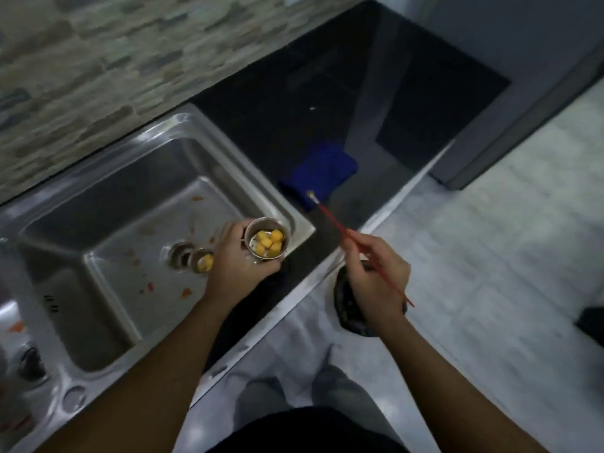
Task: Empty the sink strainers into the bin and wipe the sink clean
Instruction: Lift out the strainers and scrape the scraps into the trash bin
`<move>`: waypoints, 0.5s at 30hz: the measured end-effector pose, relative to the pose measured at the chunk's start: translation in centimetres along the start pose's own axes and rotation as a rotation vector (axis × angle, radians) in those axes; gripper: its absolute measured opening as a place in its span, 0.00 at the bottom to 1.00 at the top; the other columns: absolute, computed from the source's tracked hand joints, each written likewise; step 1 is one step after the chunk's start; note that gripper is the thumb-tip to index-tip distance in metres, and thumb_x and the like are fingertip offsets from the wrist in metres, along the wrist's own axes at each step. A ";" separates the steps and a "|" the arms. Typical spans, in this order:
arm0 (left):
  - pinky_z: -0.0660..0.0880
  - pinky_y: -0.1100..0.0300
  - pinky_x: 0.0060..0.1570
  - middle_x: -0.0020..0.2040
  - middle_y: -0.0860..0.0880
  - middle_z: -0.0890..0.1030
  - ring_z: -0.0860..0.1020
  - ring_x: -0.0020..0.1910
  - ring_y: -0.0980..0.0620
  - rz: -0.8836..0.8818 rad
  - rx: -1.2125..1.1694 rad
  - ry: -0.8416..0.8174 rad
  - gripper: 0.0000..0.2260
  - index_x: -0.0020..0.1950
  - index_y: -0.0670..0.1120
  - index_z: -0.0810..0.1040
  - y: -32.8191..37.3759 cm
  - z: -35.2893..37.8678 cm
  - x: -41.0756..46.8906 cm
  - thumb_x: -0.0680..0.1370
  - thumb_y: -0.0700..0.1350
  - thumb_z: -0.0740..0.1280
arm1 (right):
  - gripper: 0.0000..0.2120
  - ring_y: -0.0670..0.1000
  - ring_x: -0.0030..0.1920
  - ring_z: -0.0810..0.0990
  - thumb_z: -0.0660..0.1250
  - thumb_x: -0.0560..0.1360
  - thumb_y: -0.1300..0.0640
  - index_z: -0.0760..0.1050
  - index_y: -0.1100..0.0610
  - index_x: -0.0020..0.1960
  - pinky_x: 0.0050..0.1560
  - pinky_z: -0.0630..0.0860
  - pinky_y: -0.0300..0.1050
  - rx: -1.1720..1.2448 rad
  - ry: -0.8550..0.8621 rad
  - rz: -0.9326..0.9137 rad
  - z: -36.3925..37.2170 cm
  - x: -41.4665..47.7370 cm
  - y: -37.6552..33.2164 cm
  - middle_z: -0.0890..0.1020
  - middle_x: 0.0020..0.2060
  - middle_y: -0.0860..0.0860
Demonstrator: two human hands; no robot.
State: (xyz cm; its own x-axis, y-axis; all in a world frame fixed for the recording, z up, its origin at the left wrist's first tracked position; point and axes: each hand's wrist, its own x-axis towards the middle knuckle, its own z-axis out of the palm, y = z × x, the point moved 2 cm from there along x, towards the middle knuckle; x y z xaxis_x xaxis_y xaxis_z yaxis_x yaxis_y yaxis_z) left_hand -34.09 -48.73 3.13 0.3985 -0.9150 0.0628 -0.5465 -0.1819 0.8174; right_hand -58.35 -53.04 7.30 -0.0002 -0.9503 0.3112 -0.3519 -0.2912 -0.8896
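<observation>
My left hand (240,256) holds a round steel strainer (267,240) with several yellow food cubes in it, above the sink's right rim. My right hand (379,273) grips a thin red stick (330,217) that points up-left toward the counter. A steel sink basin (108,223) lies at the left, with orange scraps on its floor. Its drain (181,255) stands beside a second yellow-filled strainer (203,260) or a reflection; I cannot tell which. A dark round bin (348,305) sits on the floor under my right hand, mostly hidden.
A blue cloth (322,170) lies on the black counter (327,93) right of the sink. A second basin (19,348) shows at the lower left edge. A tiled wall runs behind. Pale floor (490,256) spreads to the right, with a grey appliance at the far right.
</observation>
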 end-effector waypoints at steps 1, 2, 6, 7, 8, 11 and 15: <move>0.70 0.73 0.52 0.55 0.57 0.77 0.77 0.54 0.61 0.046 -0.032 -0.032 0.30 0.59 0.58 0.74 1.9 2.0 0.2 0.61 0.52 0.82 | 0.07 0.45 0.44 0.85 0.70 0.78 0.61 0.84 0.52 0.53 0.46 0.83 0.43 -0.020 0.056 0.034 -2.6 0.4 1.0 0.86 0.44 0.43; 0.70 0.74 0.52 0.55 0.58 0.76 0.76 0.54 0.62 0.088 -0.059 -0.062 0.30 0.59 0.59 0.73 3.8 4.0 0.2 0.61 0.52 0.82 | 0.07 0.46 0.44 0.86 0.69 0.78 0.61 0.83 0.52 0.53 0.46 0.83 0.46 -0.033 0.102 0.054 -5.1 0.7 2.1 0.86 0.44 0.45; 0.72 0.72 0.52 0.55 0.57 0.76 0.77 0.55 0.61 0.181 -0.106 -0.209 0.30 0.59 0.57 0.76 8.8 12.2 -0.3 0.60 0.51 0.82 | 0.06 0.51 0.48 0.87 0.66 0.81 0.58 0.80 0.50 0.54 0.49 0.84 0.57 -0.028 0.233 0.110 -13.0 0.8 7.0 0.86 0.47 0.50; 0.74 0.71 0.52 0.55 0.57 0.76 0.78 0.56 0.60 0.171 -0.107 -0.262 0.31 0.60 0.57 0.76 9.4 14.2 -0.6 0.59 0.51 0.82 | 0.07 0.51 0.48 0.87 0.66 0.81 0.57 0.79 0.48 0.55 0.49 0.84 0.57 -0.025 0.258 0.132 -14.5 0.5 8.0 0.86 0.48 0.49; 0.75 0.70 0.52 0.56 0.58 0.76 0.78 0.57 0.59 0.159 -0.099 -0.311 0.32 0.60 0.57 0.76 9.8 16.1 -0.9 0.59 0.51 0.82 | 0.07 0.51 0.49 0.87 0.65 0.81 0.57 0.79 0.47 0.55 0.49 0.84 0.58 -0.020 0.277 0.157 -15.9 0.1 9.0 0.86 0.49 0.49; 0.76 0.71 0.52 0.58 0.60 0.75 0.77 0.59 0.59 0.139 -0.066 -0.450 0.33 0.62 0.55 0.75 9.8 21.3 -1.5 0.60 0.50 0.82 | 0.10 0.50 0.51 0.87 0.65 0.81 0.57 0.80 0.50 0.60 0.51 0.84 0.55 -0.056 0.281 0.213 -18.8 -1.4 11.3 0.86 0.51 0.48; 0.75 0.73 0.52 0.59 0.62 0.76 0.76 0.60 0.62 0.101 0.013 -0.587 0.35 0.65 0.58 0.72 8.3 26.8 -1.5 0.61 0.50 0.82 | 0.10 0.47 0.50 0.86 0.68 0.79 0.58 0.83 0.59 0.57 0.50 0.85 0.52 -0.212 0.180 0.223 -20.7 -3.4 14.0 0.87 0.49 0.51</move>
State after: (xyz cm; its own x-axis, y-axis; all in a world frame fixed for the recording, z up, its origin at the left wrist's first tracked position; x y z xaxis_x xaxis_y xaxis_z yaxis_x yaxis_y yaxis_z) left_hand -58.97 -58.47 -5.55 -0.1283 -0.9734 -0.1901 -0.5709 -0.0842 0.8167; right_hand -82.67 -51.60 0.68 -0.2575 -0.9478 0.1879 -0.5113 -0.0313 -0.8588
